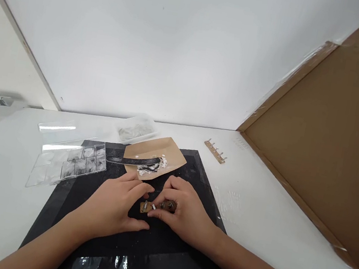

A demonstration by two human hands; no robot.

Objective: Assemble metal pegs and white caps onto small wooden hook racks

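Low over the black mat (pixel 105 250), my right hand (pixel 184 206) closes thumb and fingers around a small brown strip (pixel 144 207) with metal clips on it. A tiny white piece (pixel 154 206), too small to make out, shows at my right fingertips. My left hand (pixel 114 206) is beside the strip's left end, thumb and fingers apart, holding nothing. Behind my hands, a kraft paper tray (pixel 176 153) holds white scraps, and a dark nail file (pixel 133 161) lies across its left edge.
To the left is a clear compartment box (pixel 84 165) with whitish pieces inside, its transparent lid raised. A white translucent container (pixel 135 129) stands behind the tray. Another brown strip with several clips (pixel 215 151) lies at the back right. A cardboard panel (pixel 329 146) borders the right side.
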